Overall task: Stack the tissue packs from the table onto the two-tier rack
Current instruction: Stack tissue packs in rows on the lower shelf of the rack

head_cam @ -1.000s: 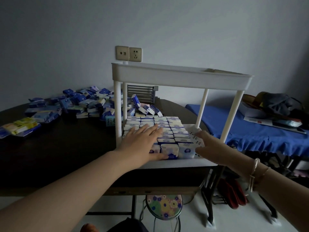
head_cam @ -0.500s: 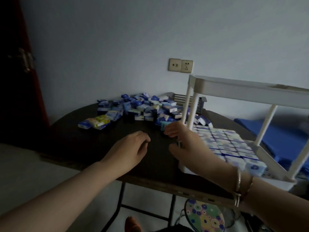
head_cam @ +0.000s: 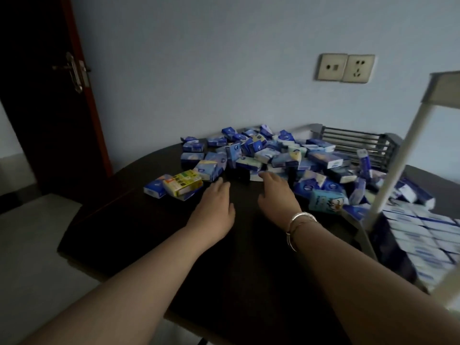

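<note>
Both grips empty, fingers loose: left hand, right hand at pile edge. Risk: sloppy grab scatters packs off surface.

Dim, bluish room light — soft motion blur, wide-angle bending at edges.

- Dark wooden door, reddish frame, metal lever handle: far left.
- Two beige wall sockets on pale blue-grey wall.
- Grey slatted metal rack, far right.
- Pale floor tiles, near left.
</note>
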